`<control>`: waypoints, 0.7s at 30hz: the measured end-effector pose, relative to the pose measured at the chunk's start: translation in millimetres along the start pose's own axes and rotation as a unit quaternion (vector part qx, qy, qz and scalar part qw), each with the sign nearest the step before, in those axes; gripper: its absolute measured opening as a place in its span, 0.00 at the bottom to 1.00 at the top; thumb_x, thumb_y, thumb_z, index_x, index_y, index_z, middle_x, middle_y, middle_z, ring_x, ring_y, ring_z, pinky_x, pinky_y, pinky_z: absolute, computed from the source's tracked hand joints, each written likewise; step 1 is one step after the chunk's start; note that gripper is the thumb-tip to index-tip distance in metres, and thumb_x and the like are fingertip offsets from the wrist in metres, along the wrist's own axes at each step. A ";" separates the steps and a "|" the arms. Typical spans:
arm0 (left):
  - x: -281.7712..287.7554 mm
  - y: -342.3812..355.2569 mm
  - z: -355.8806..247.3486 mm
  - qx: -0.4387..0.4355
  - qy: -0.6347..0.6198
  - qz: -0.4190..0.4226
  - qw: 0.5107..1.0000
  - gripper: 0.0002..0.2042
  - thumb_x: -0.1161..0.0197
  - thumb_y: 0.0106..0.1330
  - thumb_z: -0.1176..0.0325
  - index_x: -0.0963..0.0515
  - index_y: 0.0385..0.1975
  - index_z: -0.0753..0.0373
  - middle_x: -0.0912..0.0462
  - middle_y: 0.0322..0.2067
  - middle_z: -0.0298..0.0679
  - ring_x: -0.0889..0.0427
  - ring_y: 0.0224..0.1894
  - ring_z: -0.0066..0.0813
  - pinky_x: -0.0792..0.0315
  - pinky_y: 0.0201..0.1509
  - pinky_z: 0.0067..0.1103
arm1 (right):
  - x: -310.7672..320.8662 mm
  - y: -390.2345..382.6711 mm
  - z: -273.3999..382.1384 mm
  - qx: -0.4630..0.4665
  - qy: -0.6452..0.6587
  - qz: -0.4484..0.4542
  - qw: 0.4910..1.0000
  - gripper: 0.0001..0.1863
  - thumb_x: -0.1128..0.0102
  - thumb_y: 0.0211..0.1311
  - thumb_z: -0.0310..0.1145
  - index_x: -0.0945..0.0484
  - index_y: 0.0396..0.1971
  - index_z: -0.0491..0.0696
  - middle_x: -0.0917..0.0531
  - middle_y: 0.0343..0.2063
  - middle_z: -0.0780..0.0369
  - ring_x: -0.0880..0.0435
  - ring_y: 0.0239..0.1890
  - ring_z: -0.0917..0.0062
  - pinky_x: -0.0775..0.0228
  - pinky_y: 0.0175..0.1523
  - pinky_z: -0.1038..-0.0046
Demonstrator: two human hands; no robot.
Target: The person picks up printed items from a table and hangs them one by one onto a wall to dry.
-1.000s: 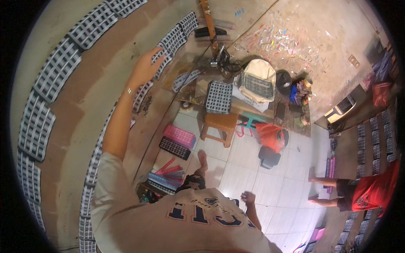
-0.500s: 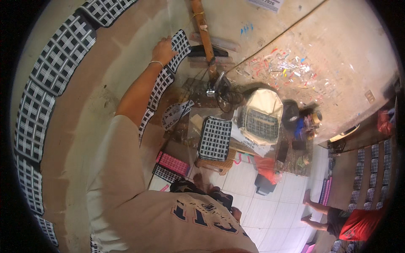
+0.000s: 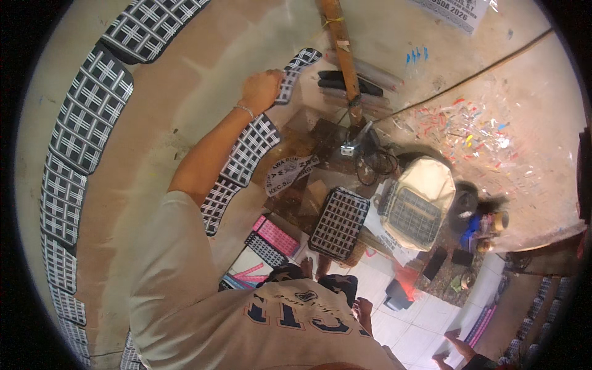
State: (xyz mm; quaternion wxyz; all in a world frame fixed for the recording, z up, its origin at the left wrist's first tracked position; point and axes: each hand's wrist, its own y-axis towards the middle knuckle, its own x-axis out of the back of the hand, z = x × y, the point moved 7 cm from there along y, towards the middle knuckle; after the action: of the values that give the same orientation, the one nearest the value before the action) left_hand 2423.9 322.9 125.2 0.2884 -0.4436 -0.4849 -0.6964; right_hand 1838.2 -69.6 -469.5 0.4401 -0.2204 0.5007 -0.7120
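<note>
My left hand [image 3: 262,89] is raised to the wall and closed on the edge of a black-and-white checked woven panel [image 3: 297,66], the top one of a row of such panels [image 3: 250,148] running down the wall under my forearm. My right hand [image 3: 362,306] hangs low beside my beige shirt, over the tiled floor, with nothing in it and the fingers loosely apart.
More checked panels [image 3: 86,111] line the wall at the left. A wooden pole [image 3: 342,49] stands just right of the held panel. Below lie a checked panel on a stool [image 3: 339,222], pink [image 3: 279,236] and black [image 3: 264,248] panels, a cream bag [image 3: 416,203] and another person's feet [image 3: 453,348].
My left hand moved up along the row of panels and closed on the top one. My view swung upward, and the person in red slid almost out of sight.
</note>
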 end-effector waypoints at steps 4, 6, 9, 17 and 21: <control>1.5 2.0 -3.7 0.053 0.027 -0.005 0.998 0.09 0.52 0.61 0.69 0.28 0.37 0.63 0.21 0.31 0.47 0.21 0.32 0.46 0.27 0.34 0.35 | -18.3 12.3 44.7 0.038 -0.037 0.002 0.999 0.10 0.50 0.54 0.28 0.26 0.34 0.38 0.21 0.23 0.56 0.25 0.15 0.76 0.34 0.17 0.78; 3.1 2.2 -5.3 0.054 0.013 0.023 0.998 0.09 0.52 0.61 0.69 0.27 0.36 0.63 0.21 0.31 0.47 0.21 0.32 0.45 0.27 0.34 0.35 | -24.4 18.6 63.9 0.048 -0.074 -0.019 0.996 0.08 0.50 0.53 0.27 0.27 0.30 0.39 0.21 0.23 0.55 0.25 0.16 0.76 0.34 0.16 0.78; -0.2 4.9 3.0 0.035 0.001 0.010 0.999 0.08 0.51 0.60 0.69 0.27 0.35 0.62 0.21 0.28 0.46 0.21 0.31 0.45 0.27 0.33 0.34 | -39.1 21.1 93.1 0.031 -0.037 -0.010 0.999 0.07 0.49 0.52 0.28 0.27 0.29 0.40 0.21 0.23 0.56 0.24 0.17 0.75 0.33 0.17 0.78; 1.7 -1.0 22.1 0.091 -0.152 -0.112 0.978 0.09 0.43 0.58 0.63 0.20 0.28 0.60 0.21 0.25 0.46 0.22 0.26 0.45 0.28 0.32 0.30 | -49.0 27.8 110.4 0.025 -0.087 -0.009 0.996 0.10 0.50 0.54 0.29 0.26 0.35 0.41 0.21 0.24 0.57 0.23 0.18 0.75 0.29 0.22 0.77; 8.4 5.2 14.9 0.104 -0.148 -0.056 0.982 0.13 0.39 0.55 0.59 0.20 0.32 0.62 0.20 0.26 0.47 0.21 0.25 0.43 0.29 0.31 0.28 | -48.4 25.7 110.0 0.039 -0.069 0.004 0.997 0.07 0.51 0.54 0.28 0.26 0.29 0.43 0.24 0.19 0.62 0.26 0.15 0.78 0.35 0.18 0.79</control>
State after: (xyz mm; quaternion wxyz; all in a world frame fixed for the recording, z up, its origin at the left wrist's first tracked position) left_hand 2429.6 335.1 137.0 0.2182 -0.4814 -0.6165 -0.5836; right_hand 1956.6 -88.5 -442.5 0.4844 -0.2499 0.4422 -0.7123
